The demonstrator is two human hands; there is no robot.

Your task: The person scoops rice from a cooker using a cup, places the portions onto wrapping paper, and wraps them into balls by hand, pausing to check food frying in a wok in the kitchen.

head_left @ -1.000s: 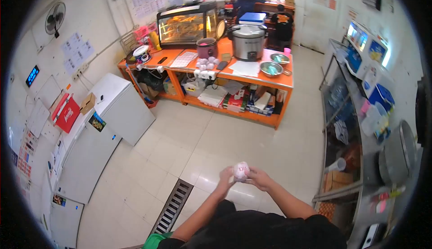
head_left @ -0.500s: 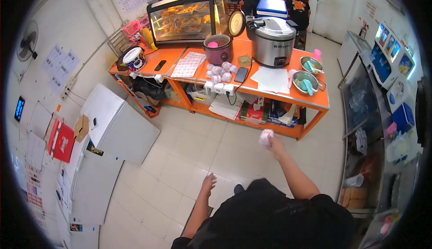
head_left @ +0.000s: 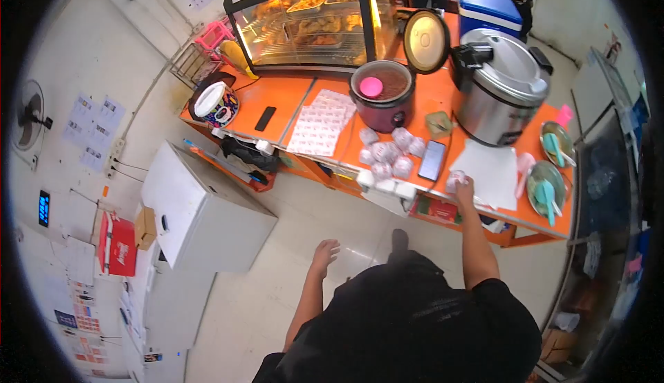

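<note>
My right hand (head_left: pixel 465 193) grips a round paper-wrapped bundle (head_left: pixel 454 178) at the front edge of the orange table (head_left: pixel 282 132). White paper sheets (head_left: pixel 490 167) lie just right of it, and a phone (head_left: pixel 432 160) is to its left. Past the phone sits a pile of similar wrapped bundles (head_left: pixel 386 152). My left hand (head_left: pixel 324 256) hangs over the floor by my side, fingers apart, holding nothing.
On the table stand a purple pot (head_left: pixel 382 110) with its lid up, a large steel rice cooker (head_left: pixel 494 99), a lit food display case (head_left: pixel 304 26), printed wrapping paper (head_left: pixel 319 125) and a metal bowl (head_left: pixel 541 206). A white freezer (head_left: pixel 207 210) stands left.
I have come closer to the table. My right hand, with the wrapped bundle in it, has moved from over the floor to the table's front edge. My left hand remains low.
</note>
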